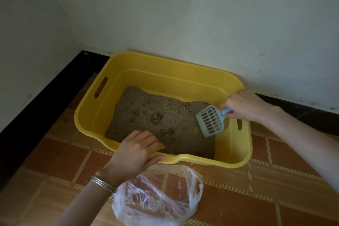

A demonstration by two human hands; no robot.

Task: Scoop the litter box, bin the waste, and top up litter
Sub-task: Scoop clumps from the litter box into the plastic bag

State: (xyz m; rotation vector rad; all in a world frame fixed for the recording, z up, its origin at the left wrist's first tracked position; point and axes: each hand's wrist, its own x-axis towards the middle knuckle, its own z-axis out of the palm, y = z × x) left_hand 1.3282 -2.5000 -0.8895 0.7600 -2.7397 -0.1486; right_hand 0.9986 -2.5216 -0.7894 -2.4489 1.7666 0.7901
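A yellow litter box [233,145] stands on the tiled floor against the wall. It holds brown granular litter [139,110] with a few darker clumps [156,118] near the middle. My right hand [244,105] grips the handle of a pale blue slotted scoop [211,121], whose blade hangs over the litter's right side, tilted down. My left hand [136,154] grips the box's near rim, fingers inside and thumb outside. A clear plastic bag [157,196] lies open on the floor just in front of the box.
A white wall [183,14] rises right behind the box, with a black skirting strip [45,97] along its base. Brown and orange floor tiles [266,198] spread in front and to the right of the box.
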